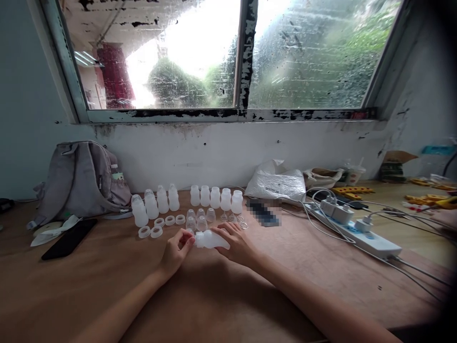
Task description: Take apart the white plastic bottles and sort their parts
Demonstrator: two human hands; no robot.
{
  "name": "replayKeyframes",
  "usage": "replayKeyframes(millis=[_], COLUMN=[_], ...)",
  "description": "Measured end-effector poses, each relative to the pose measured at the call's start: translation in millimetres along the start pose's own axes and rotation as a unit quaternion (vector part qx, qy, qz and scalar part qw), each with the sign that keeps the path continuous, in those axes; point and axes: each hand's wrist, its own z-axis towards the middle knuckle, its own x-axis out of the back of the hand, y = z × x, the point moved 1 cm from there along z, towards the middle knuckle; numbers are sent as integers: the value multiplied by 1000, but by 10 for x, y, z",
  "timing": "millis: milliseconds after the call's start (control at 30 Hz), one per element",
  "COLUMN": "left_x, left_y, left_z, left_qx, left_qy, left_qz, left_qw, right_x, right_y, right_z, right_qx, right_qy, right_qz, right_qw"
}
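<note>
A translucent white baby bottle (211, 239) lies on its side above the table, its neck to the left. My right hand (238, 244) is wrapped round the body of this bottle. At the bottle's mouth, the fingers of my left hand (177, 250) are pinched together; what they grip there is too small to make out. Just beyond my hands stand several clear domed caps (202, 223). White screw rings (170, 220) lie to their left, and small clear teats (243, 225) to their right.
Several capped bottles (152, 205) and a row of uncapped bottles (215, 197) stand behind. A backpack (76, 176) and a black phone (69, 239) are at left. To the right are a plastic bag (276, 183), a blurred-out object (264, 213) and a power strip (371, 242) with cables.
</note>
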Motion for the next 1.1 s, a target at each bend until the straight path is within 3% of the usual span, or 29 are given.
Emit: replayKeyframes(millis=[200, 367, 500, 633, 700, 800, 900, 967, 1100], left_x=[21, 41, 9, -28, -25, 16, 62, 69, 24], left_y=[90, 82, 31, -1, -22, -67, -84, -60, 30], left_z=[-29, -38, -58, -70, -60, -38, -20, -16, -18], left_qx=[-120, -79, -49, -67, -130, -239, -257, -228, -159], left_qy=[-29, 17, -47, -50, -47, -47, -62, -81, -101], left_qz=[55, 61, 30, 46, 67, 106, 134, 134, 121], left_qw=[991, 995, 997, 995, 988, 964, 955, 961, 975], right_x=[-8, 15, 5, 2, 33, 96, 116, 90, 6], right_y=[28, -9, -47, -58, -62, -82, -92, -70, 3], right_z=[4, 2, -10, -15, -3, 25, 38, 32, -4], right_qx=[-16, -9, -4, -13, -38, -61, -64, -68, -37], right_qy=[4, 15, 20, 25, 4, -83, -155, -144, -43], right_qz=[2, 16, 46, 68, 110, 230, 313, 279, 85], right_qw=[1000, 1000, 999, 997, 993, 968, 935, 947, 995])
